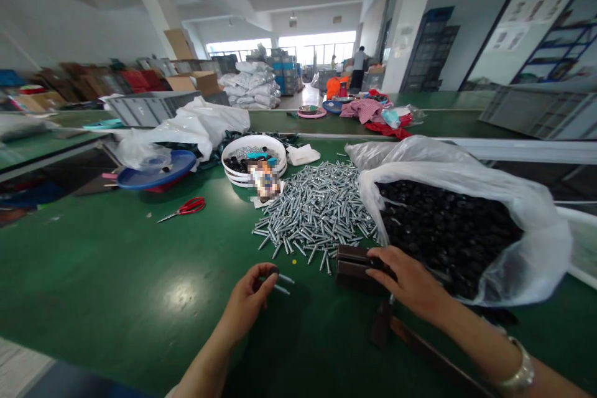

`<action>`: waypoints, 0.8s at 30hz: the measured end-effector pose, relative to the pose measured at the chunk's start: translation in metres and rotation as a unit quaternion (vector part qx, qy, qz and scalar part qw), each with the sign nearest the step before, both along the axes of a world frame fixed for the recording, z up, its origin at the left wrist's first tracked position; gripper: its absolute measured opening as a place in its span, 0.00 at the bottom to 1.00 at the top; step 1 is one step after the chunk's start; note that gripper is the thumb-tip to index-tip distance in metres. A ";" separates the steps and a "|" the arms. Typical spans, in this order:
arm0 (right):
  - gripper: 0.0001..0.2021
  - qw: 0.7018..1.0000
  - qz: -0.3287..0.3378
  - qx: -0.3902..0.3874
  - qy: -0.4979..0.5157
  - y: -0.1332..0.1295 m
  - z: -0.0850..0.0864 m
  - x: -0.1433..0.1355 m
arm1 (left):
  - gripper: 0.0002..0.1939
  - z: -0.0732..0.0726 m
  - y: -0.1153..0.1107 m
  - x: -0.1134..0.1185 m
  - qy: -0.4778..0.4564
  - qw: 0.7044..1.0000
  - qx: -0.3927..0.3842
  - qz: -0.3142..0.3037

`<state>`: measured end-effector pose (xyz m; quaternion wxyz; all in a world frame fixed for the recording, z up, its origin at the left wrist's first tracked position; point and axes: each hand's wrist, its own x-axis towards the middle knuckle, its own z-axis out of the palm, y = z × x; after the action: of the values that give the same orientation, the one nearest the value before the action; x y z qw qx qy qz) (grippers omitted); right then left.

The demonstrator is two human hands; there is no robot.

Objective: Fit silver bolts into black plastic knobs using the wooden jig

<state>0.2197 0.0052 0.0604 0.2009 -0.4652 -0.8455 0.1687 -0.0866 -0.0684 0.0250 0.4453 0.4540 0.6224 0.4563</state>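
Note:
My left hand (pixel 252 292) is closed in a pinch over the green table, with two silver bolts (pixel 283 285) sticking out to the right from a small dark piece at the fingertips. My right hand (pixel 405 280) is closed at a brown grooved block (pixel 353 264), thumb and fingers around a small black part (pixel 381 264). How firmly that part sits in the block I cannot tell. Just below that hand lies a hammer (pixel 382 325), partly in shadow. A big heap of loose silver bolts (pixel 321 205) spreads behind the block.
To the right stands an open plastic bag (pixel 536 249) full of black parts (pixel 448 230). Red-handled scissors (pixel 190 206), a blue tray (pixel 175 171) and stacked white bowls (pixel 240 181) are at left and back. A grey crate (pixel 153 109) stands behind. A person (pixel 358 67) is far off.

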 end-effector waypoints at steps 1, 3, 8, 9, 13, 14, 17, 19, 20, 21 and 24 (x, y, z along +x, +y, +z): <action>0.11 1.000 0.007 0.002 -0.007 0.002 0.003 -0.002 | 0.20 0.001 0.000 0.002 -0.002 1.000 0.003 -0.009; 0.09 1.000 0.009 -0.012 -0.010 0.005 0.006 0.001 | 0.19 0.004 0.000 0.003 -0.004 1.000 0.019 -0.020; 0.12 0.972 -0.174 -0.089 0.133 0.002 0.003 0.059 | 0.20 0.007 -0.014 -0.021 0.000 0.997 0.045 0.058; 0.13 0.945 -0.245 -0.096 0.196 0.001 0.004 0.072 | 0.21 0.005 -0.019 -0.030 -0.007 0.996 0.041 0.083; 0.11 0.829 -0.320 -0.164 0.428 -0.008 0.016 0.073 | 0.27 0.000 -0.050 -0.077 -0.024 0.980 0.015 0.195; 0.12 0.832 -0.264 -0.230 0.431 -0.011 0.019 0.055 | 0.27 0.000 -0.061 -0.091 -0.007 0.975 0.011 0.223; 0.15 0.854 -0.059 -0.411 0.315 -0.026 0.021 -0.033 | 0.28 0.007 -0.109 -0.131 0.128 0.952 -0.023 0.278; 0.13 0.838 0.093 -0.476 0.248 -0.044 0.014 -0.106 | 0.26 0.013 -0.149 -0.155 0.233 0.933 -0.086 0.261; 0.12 0.827 0.140 -0.491 0.235 -0.057 0.008 -0.141 | 0.25 0.016 -0.170 -0.166 0.274 0.922 -0.126 0.242; 0.12 0.815 0.173 -0.505 0.226 -0.070 0.002 -0.173 | 0.25 0.017 -0.190 -0.175 0.313 0.905 -0.166 0.237; 0.24 0.727 0.275 -0.594 0.208 -0.106 -0.015 -0.239 | 0.22 0.014 -0.241 -0.199 0.404 0.835 -0.251 0.277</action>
<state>-0.0193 -0.1013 0.0452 -0.0008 -0.1900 -0.6002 0.7770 -0.2851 -0.3091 0.0389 0.1083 0.2792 0.9398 0.1645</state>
